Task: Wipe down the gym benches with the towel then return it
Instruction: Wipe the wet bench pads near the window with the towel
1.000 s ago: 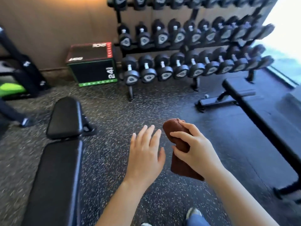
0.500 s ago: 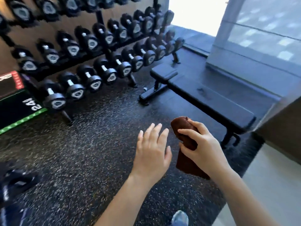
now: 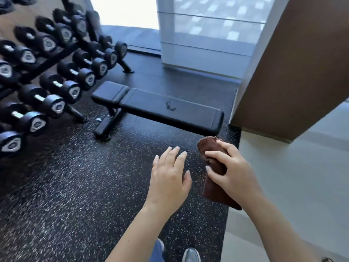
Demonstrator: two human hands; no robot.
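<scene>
At ten o'clock the dumbbell rack [image 3: 56, 53] is motion-blurred and cut by the left edge. The right hand [image 3: 234, 174] covers the middle of the towel [image 3: 208, 146]. At six o'clock a shoe [image 3: 191, 255] runs off the bottom edge.

The towel [image 3: 213, 154] in your right hand [image 3: 236, 176] is dark reddish brown. Beyond your hands the bench [image 3: 170, 108] is black. Under your left hand [image 3: 168, 184] the mat [image 3: 75, 186] is black with white speckles. Left of it, the dumbbells [image 3: 47, 103] are black with silver ends. Right of your right hand, the floor [image 3: 294, 186] is pale grey.
</scene>
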